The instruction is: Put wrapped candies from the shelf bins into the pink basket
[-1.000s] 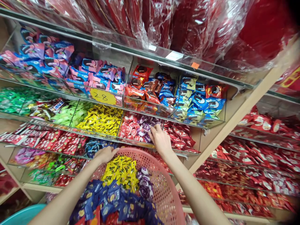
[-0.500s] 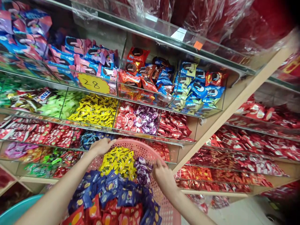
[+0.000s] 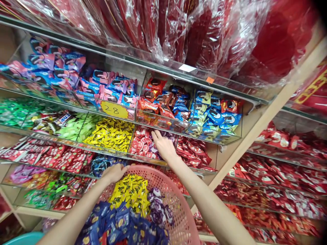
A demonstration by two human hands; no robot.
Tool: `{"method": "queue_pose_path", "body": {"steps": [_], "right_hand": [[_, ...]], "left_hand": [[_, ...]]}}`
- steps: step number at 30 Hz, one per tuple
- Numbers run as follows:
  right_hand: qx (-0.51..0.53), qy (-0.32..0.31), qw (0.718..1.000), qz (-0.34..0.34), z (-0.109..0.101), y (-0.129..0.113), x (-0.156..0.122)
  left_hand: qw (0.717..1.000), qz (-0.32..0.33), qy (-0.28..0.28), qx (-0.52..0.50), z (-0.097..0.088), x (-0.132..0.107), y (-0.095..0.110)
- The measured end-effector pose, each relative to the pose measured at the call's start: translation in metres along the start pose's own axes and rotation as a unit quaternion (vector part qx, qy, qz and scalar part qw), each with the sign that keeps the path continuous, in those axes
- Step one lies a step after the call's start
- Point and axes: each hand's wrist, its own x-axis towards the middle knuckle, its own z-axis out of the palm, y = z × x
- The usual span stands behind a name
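Observation:
My left hand (image 3: 114,173) is closed over the far left rim of a pink perforated plastic basket (image 3: 182,204). Inside the basket lie yellow-wrapped candies (image 3: 130,194), purple-and-white candies (image 3: 159,207) and dark blue packets (image 3: 122,224), with a little red showing at the bottom edge. My right hand (image 3: 163,145) is over a shelf compartment of red-and-white candies (image 3: 141,141) and purple ones, its visible fingers stretched out over them. No candy shows in its grasp; the thumb side is partly hidden.
A glass shelf with snack packets (image 3: 214,115) hangs just above my right hand, bearing a yellow price tag (image 3: 114,109) reading 28. Clear dividers separate the candies. A slanted wooden post (image 3: 258,117) stands to the right. Part of a teal tub (image 3: 28,238) shows bottom left.
My right hand has left the basket's right rim and moved up into the candy compartment, its fingers now extended. My left hand stays on the rim. The view has tilted upward slightly.

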Motion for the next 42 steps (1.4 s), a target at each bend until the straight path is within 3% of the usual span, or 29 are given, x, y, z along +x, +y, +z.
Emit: {"method": "queue_pose_path", "body": {"steps": [5,10,20,24,28,31,36,42], "right_hand": [[-0.019,0.012,1.000,0.007,0.019,-0.002,0.018],[-0.013,0.008,1.000,0.005,0.024,0.001,0.027],[-0.019,0.025,0.999,0.029,0.028,0.008,0.013],[0.019,0.060,0.998,0.018,0.021,0.011,-0.014],[0.083,0.105,0.991,-0.004,0.009,0.018,-0.068],[0.136,0.095,0.986,-0.029,0.009,0.022,-0.110],[0.129,-0.024,0.987,-0.096,0.047,0.019,-0.152],[0.054,-0.107,0.971,-0.206,0.100,0.004,-0.164]], "left_hand": [[1.000,-0.001,0.007,-0.002,-0.002,-0.003,0.001],[1.000,0.002,0.008,-0.012,-0.001,-0.002,0.001],[1.000,-0.005,0.007,-0.017,0.002,-0.001,-0.002],[1.000,-0.002,-0.001,-0.006,0.000,0.000,0.000],[1.000,-0.008,-0.022,0.010,-0.004,-0.001,0.004],[0.999,-0.016,-0.030,0.024,-0.004,0.000,0.006],[0.999,-0.016,-0.035,0.025,-0.002,0.001,0.005],[0.999,-0.015,-0.027,0.020,-0.005,-0.002,0.008]]}}
